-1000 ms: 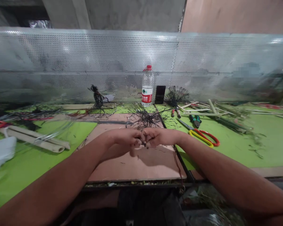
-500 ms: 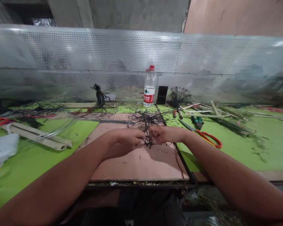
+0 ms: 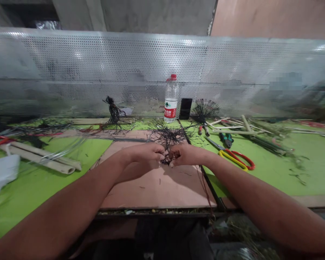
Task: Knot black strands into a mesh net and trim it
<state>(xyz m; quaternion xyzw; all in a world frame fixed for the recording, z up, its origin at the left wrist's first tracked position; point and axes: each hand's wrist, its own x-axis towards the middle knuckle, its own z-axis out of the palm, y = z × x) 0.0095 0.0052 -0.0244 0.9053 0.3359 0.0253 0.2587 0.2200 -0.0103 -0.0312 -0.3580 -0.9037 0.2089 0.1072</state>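
Observation:
Over a brown board [image 3: 162, 187] on the green table, my left hand [image 3: 144, 154] and my right hand [image 3: 185, 155] meet, both with fingers curled closed. Between them they grip the stem end of a bundle of thin black wiry twigs [image 3: 166, 135], whose strands fan out away from me above the knuckles. The fingertips of both hands pinch the same dark knot at the base of the bundle.
A water bottle [image 3: 170, 98] with a red cap and a black phone [image 3: 185, 108] stand by the perforated metal screen [image 3: 97, 72]. Red-and-yellow scissors [image 3: 234, 157], green-handled pliers [image 3: 225, 139] and cut stems lie at right. Pale rolled tubes [image 3: 43, 159] and another twig bundle [image 3: 113, 112] lie at left.
The hands have shifted slightly up and away from me on the board, still pressed together on the twig bundle, whose knot was turned between the fingers.

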